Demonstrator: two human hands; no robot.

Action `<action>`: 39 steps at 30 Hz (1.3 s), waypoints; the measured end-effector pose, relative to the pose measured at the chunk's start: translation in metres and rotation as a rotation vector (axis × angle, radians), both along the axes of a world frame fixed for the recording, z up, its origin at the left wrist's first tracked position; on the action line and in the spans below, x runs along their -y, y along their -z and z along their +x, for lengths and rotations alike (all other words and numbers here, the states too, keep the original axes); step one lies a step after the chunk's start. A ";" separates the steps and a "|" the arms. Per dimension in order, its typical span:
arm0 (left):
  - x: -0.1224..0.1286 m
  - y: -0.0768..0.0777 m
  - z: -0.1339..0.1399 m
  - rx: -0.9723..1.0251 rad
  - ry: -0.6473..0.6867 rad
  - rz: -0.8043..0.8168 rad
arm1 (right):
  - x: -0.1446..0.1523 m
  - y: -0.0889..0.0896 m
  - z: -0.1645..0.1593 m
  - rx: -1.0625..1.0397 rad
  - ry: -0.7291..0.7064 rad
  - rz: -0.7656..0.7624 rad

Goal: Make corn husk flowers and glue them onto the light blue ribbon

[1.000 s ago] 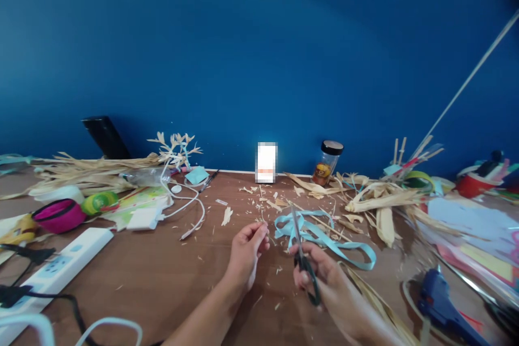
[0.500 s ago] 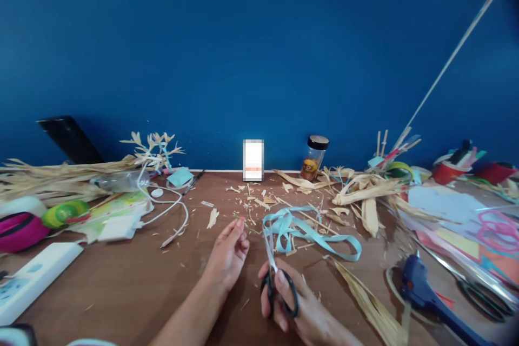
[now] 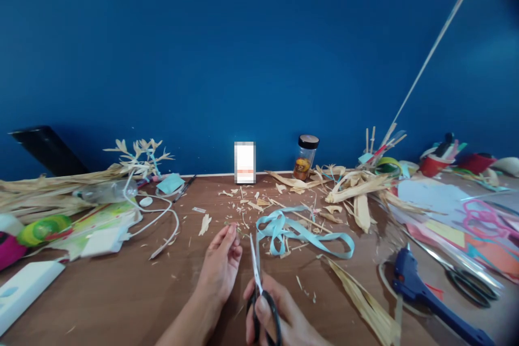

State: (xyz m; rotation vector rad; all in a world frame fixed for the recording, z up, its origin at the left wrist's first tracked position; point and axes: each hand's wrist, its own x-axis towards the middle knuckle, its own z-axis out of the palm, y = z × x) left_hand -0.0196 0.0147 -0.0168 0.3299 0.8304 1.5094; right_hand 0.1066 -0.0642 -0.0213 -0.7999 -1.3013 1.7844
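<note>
My left hand [image 3: 224, 259] is closed in a pinch, thumb against fingertips. Something small and thin pokes out at the fingertips, too small to name. My right hand [image 3: 279, 308] grips black-handled scissors [image 3: 256, 267], with its thumb and fingers in the loops. The blades point away from me, slightly parted, with their tips just right of my left fingertips. A loose light-blue ribbon [image 3: 308, 233] lies beyond the scissors to the right. Small husk scraps [image 3: 205, 224] are scattered around both hands.
A blue glue gun [image 3: 419, 286], a second pair of scissors [image 3: 470, 286] and a long husk strip [image 3: 360, 297] lie right. A jar [image 3: 305, 158] and a blurred-out upright object [image 3: 245, 163] stand at the back. Left are a white cable [image 3: 175, 221] and power strip [image 3: 30, 294].
The view has turned slightly right. My right hand has brought the scissors left, nearer my left hand, and the blades have parted a little. My left hand keeps its pinch.
</note>
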 end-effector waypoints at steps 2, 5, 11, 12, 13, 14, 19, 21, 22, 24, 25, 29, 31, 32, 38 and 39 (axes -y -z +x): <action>0.001 0.000 0.000 0.006 0.007 -0.001 | 0.000 0.000 -0.001 0.010 -0.015 -0.001; 0.004 -0.002 0.003 0.029 0.046 0.010 | 0.000 -0.003 -0.001 0.031 0.004 -0.043; 0.005 -0.003 0.004 0.031 0.029 -0.006 | 0.000 -0.001 -0.001 0.048 -0.005 0.021; 0.004 -0.003 0.003 0.026 0.005 -0.012 | 0.000 -0.001 -0.001 0.054 -0.016 0.045; 0.004 -0.003 0.003 0.023 -0.013 -0.017 | 0.000 -0.001 0.000 0.062 -0.026 0.063; 0.003 -0.003 0.002 0.023 -0.025 -0.021 | 0.001 -0.002 0.000 0.070 -0.036 0.070; 0.006 -0.005 0.005 0.022 -0.009 -0.031 | 0.000 -0.008 -0.001 0.075 -0.032 -0.020; 0.007 -0.005 0.007 0.004 -0.005 -0.048 | 0.000 -0.008 -0.001 0.065 -0.025 -0.021; 0.007 -0.004 0.007 -0.004 -0.003 -0.053 | 0.000 -0.008 -0.002 0.059 -0.024 -0.013; 0.007 -0.003 0.007 -0.017 0.004 -0.053 | 0.000 -0.006 -0.002 0.051 -0.020 -0.001; 0.007 -0.003 0.006 -0.021 0.010 -0.047 | 0.000 -0.005 -0.002 0.050 -0.018 0.000; 0.008 -0.002 0.007 0.009 0.054 -0.015 | 0.000 -0.001 -0.002 0.047 -0.003 -0.008; 0.010 -0.004 0.010 0.040 0.073 -0.018 | 0.000 0.000 -0.002 0.039 -0.005 0.003; 0.011 -0.005 0.012 0.049 0.078 -0.025 | -0.001 0.000 -0.002 0.035 -0.006 0.012; 0.020 -0.007 0.022 0.060 0.108 -0.080 | -0.002 -0.001 -0.003 0.017 0.006 0.021; 0.021 -0.006 0.023 0.059 0.109 -0.083 | -0.003 -0.001 -0.003 0.008 0.015 0.021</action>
